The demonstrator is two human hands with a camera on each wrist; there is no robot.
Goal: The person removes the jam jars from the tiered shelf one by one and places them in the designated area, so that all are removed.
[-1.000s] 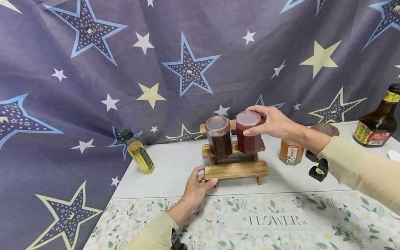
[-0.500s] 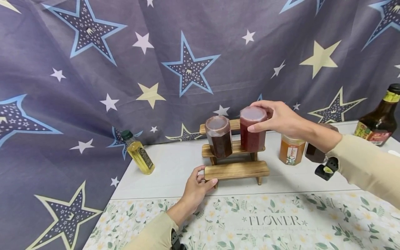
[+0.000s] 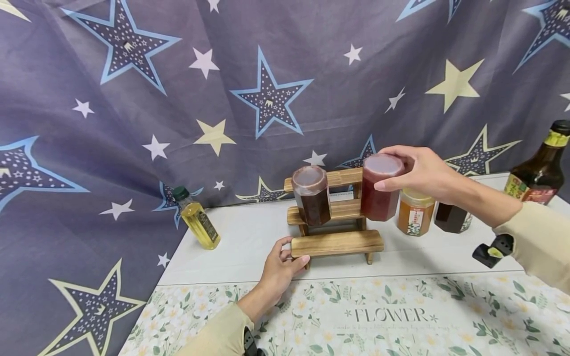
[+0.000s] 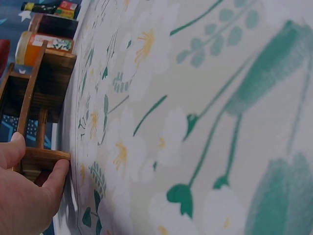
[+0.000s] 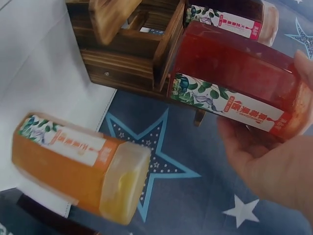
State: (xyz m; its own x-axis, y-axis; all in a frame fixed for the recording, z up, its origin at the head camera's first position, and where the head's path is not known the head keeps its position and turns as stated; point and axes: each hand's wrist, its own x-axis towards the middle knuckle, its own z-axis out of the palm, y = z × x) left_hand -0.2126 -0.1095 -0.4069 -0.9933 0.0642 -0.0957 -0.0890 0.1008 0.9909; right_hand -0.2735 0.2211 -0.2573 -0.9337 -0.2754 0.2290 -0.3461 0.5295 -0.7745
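Note:
My right hand [image 3: 423, 170] grips a red jar [image 3: 378, 195] near its pale lid, holding it upright at the right end of the wooden step rack [image 3: 338, 242]. Its flowered label [image 5: 230, 105] faces the right wrist camera. A dark jar [image 3: 313, 202] stands on the rack's middle step, left of the red one. My left hand [image 3: 277, 267] pinches the left end of the lowest step, thumb in front; the left wrist view has its thumb and finger on the wooden end [image 4: 46, 155]. An amber jar [image 3: 416, 212] stands on the table just right of the red jar.
Beyond the amber jar is another dark jar [image 3: 451, 217], partly behind my right forearm. A brown sauce bottle [image 3: 539, 168] stands at the far right, a yellow oil bottle [image 3: 200, 222] at the left. A starry cloth [image 3: 178, 109] hangs behind the table; a floral mat [image 3: 383, 321] covers its front.
My right hand has carried the red jar rightward, from over the middle step to the rack's right end. The left hand has stayed on the rack.

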